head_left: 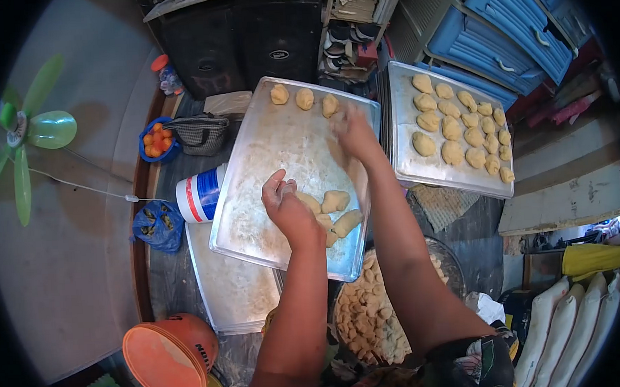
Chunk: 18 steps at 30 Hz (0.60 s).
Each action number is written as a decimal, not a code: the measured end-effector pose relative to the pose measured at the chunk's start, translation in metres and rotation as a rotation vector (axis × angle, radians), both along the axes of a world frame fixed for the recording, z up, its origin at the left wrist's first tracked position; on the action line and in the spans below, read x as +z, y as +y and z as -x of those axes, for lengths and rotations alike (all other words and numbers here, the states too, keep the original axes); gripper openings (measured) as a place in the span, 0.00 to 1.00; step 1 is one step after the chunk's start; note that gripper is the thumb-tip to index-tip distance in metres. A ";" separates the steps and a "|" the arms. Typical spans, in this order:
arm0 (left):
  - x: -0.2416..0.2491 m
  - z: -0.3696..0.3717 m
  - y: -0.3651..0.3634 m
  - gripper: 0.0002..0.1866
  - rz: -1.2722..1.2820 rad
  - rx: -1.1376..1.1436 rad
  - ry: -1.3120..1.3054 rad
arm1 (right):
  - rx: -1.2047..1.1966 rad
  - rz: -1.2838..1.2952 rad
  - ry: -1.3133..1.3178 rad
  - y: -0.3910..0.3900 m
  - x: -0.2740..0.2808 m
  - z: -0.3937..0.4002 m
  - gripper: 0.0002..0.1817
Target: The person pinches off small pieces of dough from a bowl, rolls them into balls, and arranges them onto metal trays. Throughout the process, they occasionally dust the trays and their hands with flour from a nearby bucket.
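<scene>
A white, blue and red bucket (203, 193) is sitting against the left edge of the near tray (266, 143), with a checked bag (197, 134) and a blue basket (147, 149) of round orange items lying beyond it. A blue plastic bag (158, 228) is resting just beside the bucket, and an orange tub (172, 358) is standing nearer the person. Blue drawers (483, 41) are rising behind the far-right tray (401, 106), which is carrying rows of shaped dough. The right forearm is crossing over a round basin (457, 263) and hiding part of its heaped dough pieces (371, 315); the left hand (293, 211) is covering part of the loose dough lumps (335, 201).

Both trays are showing shiny metal and raised rims, the near one bearing pale, floury smears. The checked bag is looking woven, the plastic bag crumpled.

The loose lumps are lying on the near tray's lower right, looking pale yellow, soft and stubby. Three rounder dough balls (304, 99) are forming a row along its far edge. The left grip is curling inward; whether it is holding dough, I cannot tell. The right hand (354, 133) is blurring near the third ball, so its grip is staying unreadable.
</scene>
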<state>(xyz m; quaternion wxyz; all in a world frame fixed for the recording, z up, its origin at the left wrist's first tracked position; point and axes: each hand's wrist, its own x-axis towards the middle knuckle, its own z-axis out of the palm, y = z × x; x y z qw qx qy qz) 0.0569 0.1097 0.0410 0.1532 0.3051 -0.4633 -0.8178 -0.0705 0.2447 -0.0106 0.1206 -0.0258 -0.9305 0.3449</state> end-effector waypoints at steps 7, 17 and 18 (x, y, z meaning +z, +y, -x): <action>-0.001 0.000 0.010 0.14 -0.001 -0.026 0.023 | 0.644 0.049 -0.371 0.018 0.020 -0.092 0.18; -0.002 -0.010 0.024 0.14 0.051 -0.054 -0.006 | 0.063 -0.162 0.270 0.037 -0.043 0.033 0.12; -0.002 -0.010 0.025 0.14 0.052 -0.051 -0.006 | 0.073 -0.146 0.208 0.036 -0.041 0.031 0.13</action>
